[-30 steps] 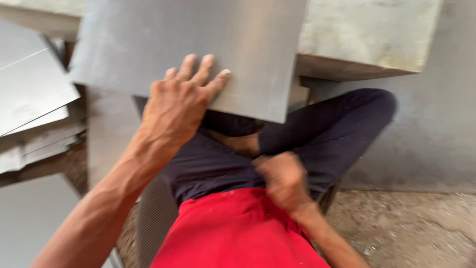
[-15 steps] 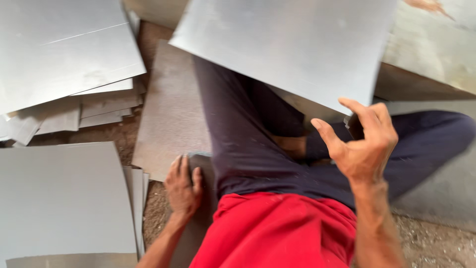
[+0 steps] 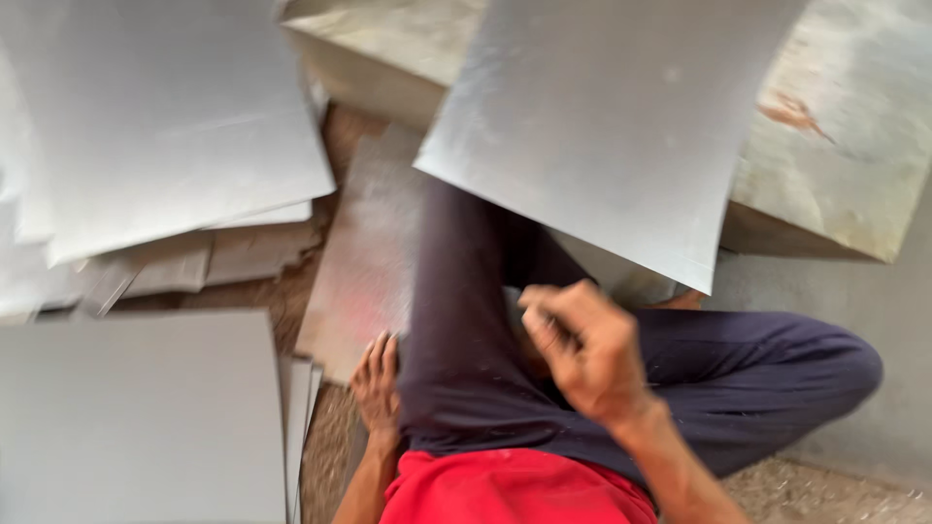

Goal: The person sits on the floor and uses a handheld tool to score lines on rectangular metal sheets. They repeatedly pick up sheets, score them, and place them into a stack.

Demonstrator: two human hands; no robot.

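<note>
I sit cross-legged in dark trousers (image 3: 738,378) and a red shirt (image 3: 515,490). My left hand (image 3: 377,383) lies flat, fingers apart, on a dull brownish metal sheet (image 3: 364,252) on the floor beside my left thigh. My right hand (image 3: 587,354) hovers over my lap with its fingers curled in; it is blurred and I see nothing in it. A large grey metal sheet (image 3: 612,126) rests tilted over a pale stone block (image 3: 845,146) just beyond my knees, and neither hand touches it.
A loose stack of grey metal sheets (image 3: 165,126) lies at the upper left. Another pile of grey sheets (image 3: 136,417) sits at the lower left, close to my left hand. Gritty ground (image 3: 835,495) shows at the lower right.
My right hand has come down from the big sheet's edge toward my lap and curled shut. My left hand stays flat on the floor sheet. The view has shifted slightly.
</note>
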